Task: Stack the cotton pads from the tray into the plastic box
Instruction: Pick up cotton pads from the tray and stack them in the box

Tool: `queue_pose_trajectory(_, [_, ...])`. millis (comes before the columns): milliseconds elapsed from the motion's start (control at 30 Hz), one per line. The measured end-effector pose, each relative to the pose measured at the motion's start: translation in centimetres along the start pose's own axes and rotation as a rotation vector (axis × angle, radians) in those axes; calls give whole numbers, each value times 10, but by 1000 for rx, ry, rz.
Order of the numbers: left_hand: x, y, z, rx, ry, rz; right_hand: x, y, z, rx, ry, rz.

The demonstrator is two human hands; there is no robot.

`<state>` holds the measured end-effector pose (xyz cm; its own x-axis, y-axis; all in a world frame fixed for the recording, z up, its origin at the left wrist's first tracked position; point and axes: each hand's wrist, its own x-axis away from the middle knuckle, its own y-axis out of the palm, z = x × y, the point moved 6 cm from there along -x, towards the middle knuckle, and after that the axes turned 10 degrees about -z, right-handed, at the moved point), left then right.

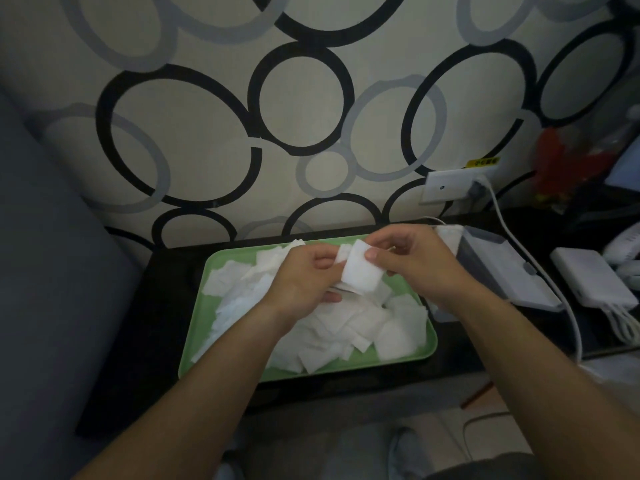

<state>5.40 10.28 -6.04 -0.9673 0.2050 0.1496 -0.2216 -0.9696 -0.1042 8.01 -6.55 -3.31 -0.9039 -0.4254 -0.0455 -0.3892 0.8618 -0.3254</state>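
Note:
A green tray (207, 327) lies on the dark table, heaped with several loose white square cotton pads (398, 327). Both hands hover over its far half. My left hand (304, 282) grips a small stack of pads from below. My right hand (412, 258) pinches a single white pad (360, 275) by its top corner, held against that stack. The plastic box (495, 268), grey with an open lid, sits just right of the tray behind my right hand; a few pads show at its far end (448, 235). Its inside is mostly hidden.
A white cable (540, 271) runs from the wall socket (450, 185) down past the box. White chargers (592, 278) lie at the right. A grey sofa arm (52, 271) borders the left. The patterned wall stands close behind the table.

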Motion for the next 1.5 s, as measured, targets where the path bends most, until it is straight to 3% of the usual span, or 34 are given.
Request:
queue_pose_trajectory(200, [7, -3, 2, 7, -7, -42, -4, 7, -1, 33, 2, 16])
queue_pose_trajectory(433, [28, -21, 6, 108, -47, 51, -11, 30, -16, 115, -46, 36])
queue_pose_trajectory(533, [46, -32, 16, 61, 27, 61, -14, 48, -35, 176, -98, 72])
queue_pose_trajectory(700, [81, -90, 15, 162, 61, 359, -17, 50, -52, 121, -61, 125])
queue_pose_trajectory(833, [99, -116, -7, 244, -11, 500, -15, 66, -31, 445, 56, -78])
queue_pose_trajectory(967, [94, -105, -24, 227, -74, 415, -5, 92, -9, 654, 45, -233])
queue_pose_trajectory(1133, [85, -107, -26, 175, -70, 360, -11, 95, -1, 746, 17, -281])
queue_pose_trajectory(1333, [74, -114, -31, 161, -84, 359, -20, 90, -8, 673, -77, -254])
queue_pose_trajectory(1500, [70, -113, -31, 170, -70, 350, -20, 65, -10, 342, -22, -133])
